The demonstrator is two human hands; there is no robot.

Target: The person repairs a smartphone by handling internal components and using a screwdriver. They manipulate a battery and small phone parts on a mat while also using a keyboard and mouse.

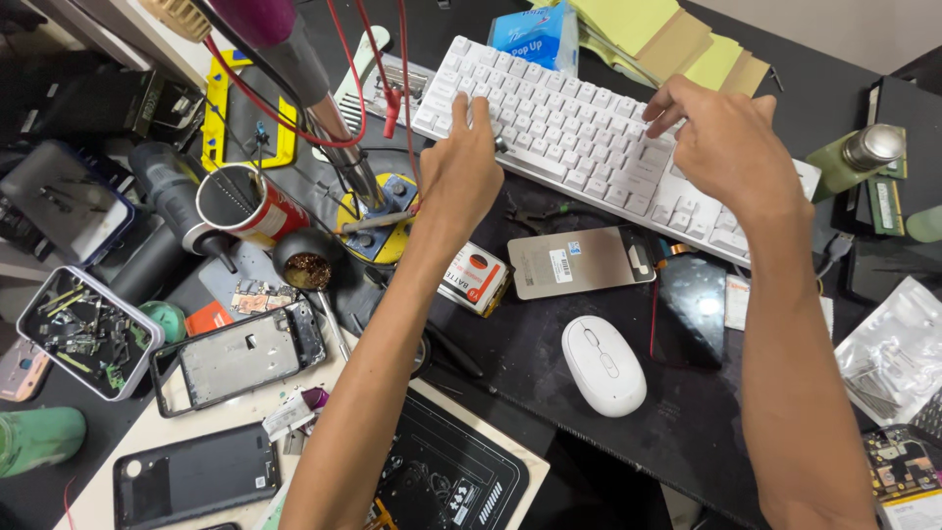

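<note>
Counter (549, 344): dark mat crowded with phone-repair clutter.
Keyboard (589, 137): white, lying at the far middle of the counter; its long axis runs from upper left to lower right, key face up.
Left hand (461, 172): resting on the keyboard's left half, fingers (469, 110) loosely curled over the keys, gripping nothing.
Right hand (731, 142): over the right half, fingers (665, 110) bent down onto the keys, holding nothing.
Progress: both hands are placed on the keyboard; I judge the handling is under way, and nothing shows what is left.
Phone frame (240, 355): lying flat, near left.
Mouse (603, 365): white, untouched, near the keyboard.
Metal plate (579, 261): just below the keyboard's front edge.
</note>
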